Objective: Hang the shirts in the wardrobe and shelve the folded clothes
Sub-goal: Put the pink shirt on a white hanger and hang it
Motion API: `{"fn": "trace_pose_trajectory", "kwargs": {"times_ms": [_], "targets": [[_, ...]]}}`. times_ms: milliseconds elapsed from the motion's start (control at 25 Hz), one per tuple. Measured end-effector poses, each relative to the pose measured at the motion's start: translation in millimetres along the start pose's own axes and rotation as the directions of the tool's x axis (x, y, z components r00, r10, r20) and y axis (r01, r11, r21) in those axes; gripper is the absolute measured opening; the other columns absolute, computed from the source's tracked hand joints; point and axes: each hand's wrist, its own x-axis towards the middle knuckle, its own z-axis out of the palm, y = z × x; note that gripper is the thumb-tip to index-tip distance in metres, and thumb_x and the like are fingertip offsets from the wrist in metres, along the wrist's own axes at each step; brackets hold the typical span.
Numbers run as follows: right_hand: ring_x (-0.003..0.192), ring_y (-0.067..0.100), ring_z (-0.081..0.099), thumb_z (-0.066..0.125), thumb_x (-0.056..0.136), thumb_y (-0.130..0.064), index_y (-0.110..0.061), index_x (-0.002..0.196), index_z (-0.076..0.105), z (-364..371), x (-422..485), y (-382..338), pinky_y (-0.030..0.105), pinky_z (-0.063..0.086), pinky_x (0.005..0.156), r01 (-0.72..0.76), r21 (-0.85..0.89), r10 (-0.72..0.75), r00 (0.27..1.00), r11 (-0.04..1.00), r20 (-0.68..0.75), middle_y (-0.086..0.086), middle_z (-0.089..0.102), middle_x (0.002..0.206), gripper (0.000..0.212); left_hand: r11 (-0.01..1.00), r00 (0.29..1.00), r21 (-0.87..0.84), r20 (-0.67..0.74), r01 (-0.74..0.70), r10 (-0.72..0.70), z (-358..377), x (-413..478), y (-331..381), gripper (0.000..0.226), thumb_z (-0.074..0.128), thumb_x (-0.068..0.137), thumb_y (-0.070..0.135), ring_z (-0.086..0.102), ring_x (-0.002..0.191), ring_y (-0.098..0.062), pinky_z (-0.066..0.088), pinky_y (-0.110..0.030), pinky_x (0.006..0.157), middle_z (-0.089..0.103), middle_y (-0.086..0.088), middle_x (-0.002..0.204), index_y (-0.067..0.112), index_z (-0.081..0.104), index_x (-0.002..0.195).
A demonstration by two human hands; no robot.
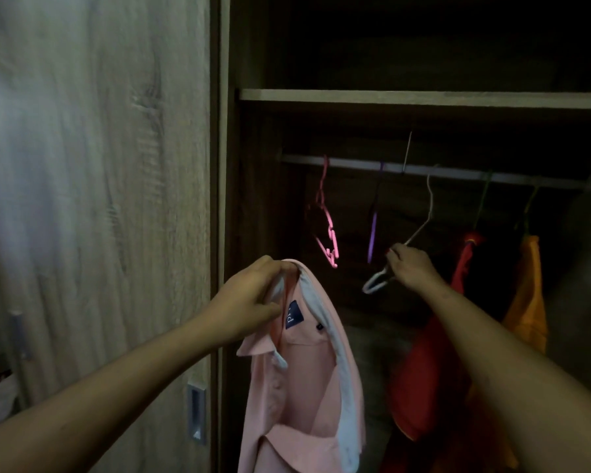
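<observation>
My left hand [249, 298] grips a pink shirt [307, 380] by its collar; the shirt hangs down in front of the open wardrobe. My right hand [411, 266] is closed around the lower bar of a white wire hanger [420, 230], whose hook sits by the metal rail [355, 163]. On the rail also hang an empty pink hanger [325, 220] and a purple hanger [373, 230]. A red shirt [430, 353] and an orange shirt [529, 302] hang on the right.
A wooden shelf [423, 97] runs above the rail, dark above it. The sliding wardrobe door [99, 199] with a recessed metal handle [196, 413] fills the left. The wardrobe interior is dim.
</observation>
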Motion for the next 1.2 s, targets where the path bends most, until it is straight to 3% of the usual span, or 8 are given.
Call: {"fn": "trace_pose_trajectory", "kwargs": {"times_ms": [160,360,560,720,840,1040,1120,1200], "targets": [[0.096,0.032,0.065,0.050,0.084,0.006,-0.006,0.092,0.066,-2,-9,29,0.039,0.052,0.088,-0.078,0.348,0.191,0.934,0.934,-0.303,0.018,0.067,0.103,0.022,1.000,0.999,0.026,0.032,0.002,-0.003,9,0,-5,0.053,0.062,0.081,0.010,0.047,0.081,0.004,0.036,-0.010,0.063,0.038,0.024,0.092,0.021,0.047,0.131],[0.083,0.016,0.060,0.041,0.088,0.011,-0.010,0.108,0.058,-25,-58,38,0.010,0.050,0.065,0.202,0.507,0.115,0.843,0.838,-0.526,0.015,0.059,0.107,0.034,1.000,0.993,0.013,0.118,-0.025,0.023,23,4,2,0.050,0.060,0.085,0.016,0.047,0.085,0.004,0.038,-0.009,0.068,0.038,0.023,0.096,0.022,0.045,0.133],[0.072,0.003,0.062,0.053,0.087,0.006,-0.019,0.122,0.038,5,-136,68,0.016,0.051,0.062,0.176,0.672,0.195,0.878,0.719,-0.437,-0.002,0.058,0.089,0.046,1.000,0.986,-0.001,0.165,0.012,-0.012,34,11,9,0.055,0.061,0.083,0.013,0.049,0.090,-0.003,0.037,-0.013,0.068,0.044,0.010,0.105,0.020,0.045,0.135],[0.046,0.004,0.046,0.055,0.091,-0.004,-0.013,0.112,0.060,-2,-155,76,0.013,0.036,0.043,0.112,0.629,0.231,0.869,0.769,-0.438,0.002,0.051,0.063,0.024,1.000,0.976,0.006,0.216,0.004,-0.006,43,20,16,0.060,0.062,0.081,0.010,0.049,0.094,-0.009,0.035,-0.013,0.067,0.045,0.007,0.106,0.020,0.044,0.137],[0.048,0.002,0.052,0.048,0.095,-0.012,-0.016,0.093,0.065,-10,-180,80,0.024,0.042,0.050,0.086,0.656,0.316,0.824,0.750,-0.469,0.004,0.056,0.061,0.017,1.000,0.967,-0.010,0.253,-0.002,0.005,50,22,22,0.062,0.064,0.079,0.009,0.051,0.098,-0.014,0.040,-0.018,0.074,0.047,0.003,0.108,0.020,0.045,0.137],[0.058,0.001,0.054,0.043,0.098,-0.021,-0.023,0.080,0.061,-51,-205,52,0.020,0.049,0.059,0.265,0.871,0.532,0.706,0.415,-0.468,-0.002,0.055,0.069,0.025,0.995,0.943,-0.093,0.332,0.041,-0.007,55,23,35,0.071,0.056,0.066,0.025,0.055,0.100,-0.020,0.051,-0.035,0.084,0.049,-0.002,0.110,0.020,0.046,0.136],[0.061,0.003,0.057,0.044,0.098,-0.021,-0.021,0.080,0.060,-62,-204,27,0.018,0.049,0.063,0.365,0.915,0.507,0.763,0.173,-0.401,-0.006,0.060,0.069,0.024,0.984,0.932,-0.163,0.362,0.068,-0.004,57,24,43,0.069,0.057,0.068,0.020,0.056,0.103,-0.022,0.052,-0.041,0.087,0.049,-0.005,0.113,0.020,0.046,0.136],[0.062,0.001,0.056,0.043,0.098,-0.019,-0.020,0.077,0.059,-54,-200,3,0.017,0.047,0.066,0.343,0.936,0.446,0.828,0.073,-0.339,-0.010,0.062,0.064,0.027,0.967,0.924,-0.237,0.382,0.095,0.003,57,24,51,0.063,0.060,0.074,0.010,0.056,0.107,-0.022,0.052,-0.041,0.090,0.049,-0.005,0.116,0.021,0.048,0.134]]}}
